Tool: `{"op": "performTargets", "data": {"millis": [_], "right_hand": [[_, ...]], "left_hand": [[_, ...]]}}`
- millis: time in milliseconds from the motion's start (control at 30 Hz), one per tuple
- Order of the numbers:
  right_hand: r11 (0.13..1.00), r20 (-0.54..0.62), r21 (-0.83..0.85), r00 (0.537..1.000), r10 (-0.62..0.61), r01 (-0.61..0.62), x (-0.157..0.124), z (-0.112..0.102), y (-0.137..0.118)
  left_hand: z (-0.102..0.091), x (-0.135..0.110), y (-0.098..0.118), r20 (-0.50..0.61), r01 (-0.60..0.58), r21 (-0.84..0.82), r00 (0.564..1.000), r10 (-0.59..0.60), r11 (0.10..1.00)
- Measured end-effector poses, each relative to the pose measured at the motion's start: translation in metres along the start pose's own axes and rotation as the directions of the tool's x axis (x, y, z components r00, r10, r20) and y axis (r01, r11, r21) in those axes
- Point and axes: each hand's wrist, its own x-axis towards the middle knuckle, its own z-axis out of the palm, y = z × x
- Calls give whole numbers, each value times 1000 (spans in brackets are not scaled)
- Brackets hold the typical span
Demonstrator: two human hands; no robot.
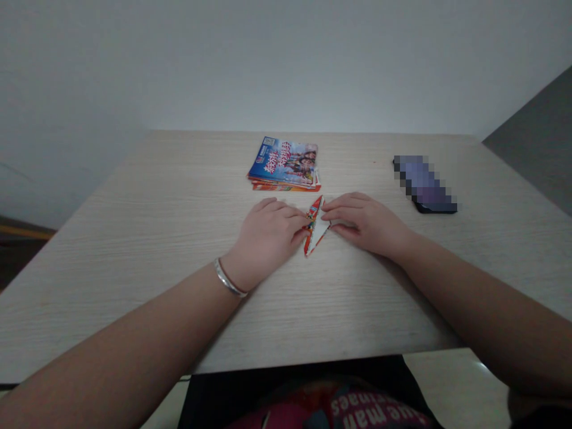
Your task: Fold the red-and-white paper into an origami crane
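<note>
A small folded piece of paper (320, 230), white with red and multicoloured print along its edges, lies on the table between my two hands. It has a pointed, narrow diamond-like outline. My left hand (273, 233) pinches its left side between thumb and fingers; a silver bangle (229, 279) circles that wrist. From the other side, my right hand (358, 218) grips the paper's right corner, its thumb below and its fingers on top. The fingertips cover parts of the paper's edges.
Just beyond my hands sits a stack of printed leaflets (286, 161) with a blue cover on top. A dark smartphone (424, 185), partly pixelated, lies at the right. The pale wood-grain table (179, 173) meets a white wall (286, 65) at the back.
</note>
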Motion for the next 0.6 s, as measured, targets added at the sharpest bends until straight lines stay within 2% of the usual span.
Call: {"op": "performTargets", "data": {"millis": [100,300,500,600], "right_hand": [[997,30,-2,997,-73,74,0,-1,-1],[992,51,-108,997,-62,67,1,-1,-9],[985,42,-128,993,-112,116,2,2,-9],[972,32,-194,991,-127,130,3,3,-13]], "left_hand": [[3,0,-7,-23,-48,-11,999,47,999],[9,0,-16,-42,-177,8,983,177,984],[6,0,-10,-25,-187,62,982,189,980],[7,-2,-12,-45,-204,57,977,207,977]]}}
